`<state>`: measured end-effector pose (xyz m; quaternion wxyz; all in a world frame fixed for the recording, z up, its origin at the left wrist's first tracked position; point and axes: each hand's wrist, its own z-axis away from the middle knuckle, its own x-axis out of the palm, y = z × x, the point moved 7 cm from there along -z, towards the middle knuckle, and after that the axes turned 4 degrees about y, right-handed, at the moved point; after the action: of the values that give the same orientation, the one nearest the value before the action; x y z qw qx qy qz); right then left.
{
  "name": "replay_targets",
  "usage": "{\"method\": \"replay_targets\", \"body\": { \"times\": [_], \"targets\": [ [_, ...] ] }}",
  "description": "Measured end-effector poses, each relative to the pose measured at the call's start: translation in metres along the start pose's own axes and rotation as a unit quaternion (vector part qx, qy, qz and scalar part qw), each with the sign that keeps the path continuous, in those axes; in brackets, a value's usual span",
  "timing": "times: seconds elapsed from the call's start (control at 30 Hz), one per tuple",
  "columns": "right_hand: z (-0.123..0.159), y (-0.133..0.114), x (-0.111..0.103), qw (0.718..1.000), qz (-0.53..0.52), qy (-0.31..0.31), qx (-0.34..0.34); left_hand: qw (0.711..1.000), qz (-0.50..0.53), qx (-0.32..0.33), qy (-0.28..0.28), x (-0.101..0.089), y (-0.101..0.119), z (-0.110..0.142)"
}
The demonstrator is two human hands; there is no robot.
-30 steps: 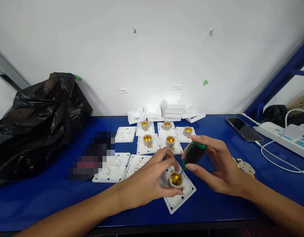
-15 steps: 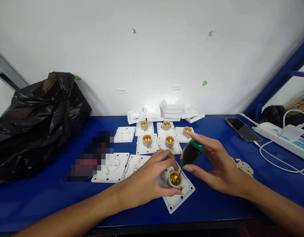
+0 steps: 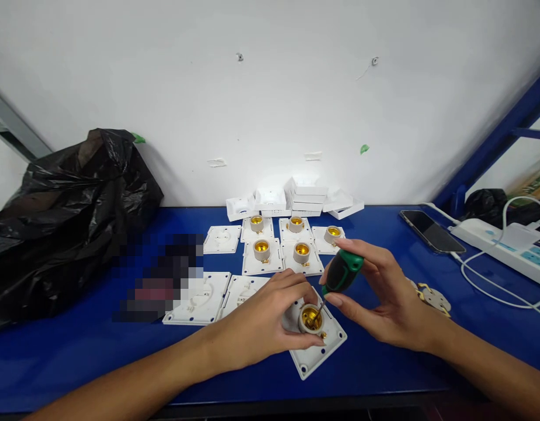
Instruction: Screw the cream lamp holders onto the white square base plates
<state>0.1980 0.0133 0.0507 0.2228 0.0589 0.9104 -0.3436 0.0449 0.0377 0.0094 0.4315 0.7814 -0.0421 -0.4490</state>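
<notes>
My left hand [image 3: 274, 321] grips a round lamp socket [image 3: 311, 318] with a gold-coloured threaded inside, thumb in front and fingers behind. The socket sits on a square white plate [image 3: 314, 356], turned cornerwise near the table's front. In my right hand [image 3: 379, 298] is a screwdriver [image 3: 343, 271] with a green and black handle, tilted so that its shaft goes down into the socket. The tip is hard to make out inside. Behind my hands several more white plates carry sockets like this one [image 3: 301, 252]. To the left, bare plates [image 3: 204, 298] lie side by side, one partly under my left forearm.
White covers [image 3: 308, 199] are stacked against the wall. A black plastic bag [image 3: 77, 222] fills the left side, near a pixelated patch. On the right are a phone [image 3: 432, 231], a white power strip [image 3: 506, 245] with cables, and a loose round part [image 3: 434, 298] beside my right wrist.
Both hands keep the same hold on socket and screwdriver. The screwdriver handle has shifted slightly left and turned a little between my fingers; the plate stays in place.
</notes>
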Motion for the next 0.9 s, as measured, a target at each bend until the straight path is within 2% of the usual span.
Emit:
{"method": "replay_targets", "body": {
  "times": [0.33,0.47,0.63,0.8,0.9],
  "targets": [
    [0.0023,0.0040,-0.0008,1.000,0.007,0.005,0.002,1.000,-0.001,0.002,-0.005,-0.0009,0.0016,-0.0004],
    [0.0023,0.0013,-0.0019,1.000,0.006,0.011,-0.024,1.000,0.013,-0.007,-0.005,-0.0012,0.0011,-0.0007],
    [0.0014,0.0004,-0.0004,1.000,0.000,-0.013,-0.017,0.999,0.031,-0.008,-0.011,-0.0005,0.0008,-0.0007],
    [0.0024,-0.0001,-0.0031,0.998,-0.026,0.021,-0.043,1.000,0.024,-0.009,-0.007,0.0000,-0.0014,-0.0004],
    [0.0033,0.0018,-0.0017,0.999,-0.022,0.023,-0.037,1.000,0.022,-0.007,-0.010,0.0005,-0.0014,-0.0004]
  ]
}}
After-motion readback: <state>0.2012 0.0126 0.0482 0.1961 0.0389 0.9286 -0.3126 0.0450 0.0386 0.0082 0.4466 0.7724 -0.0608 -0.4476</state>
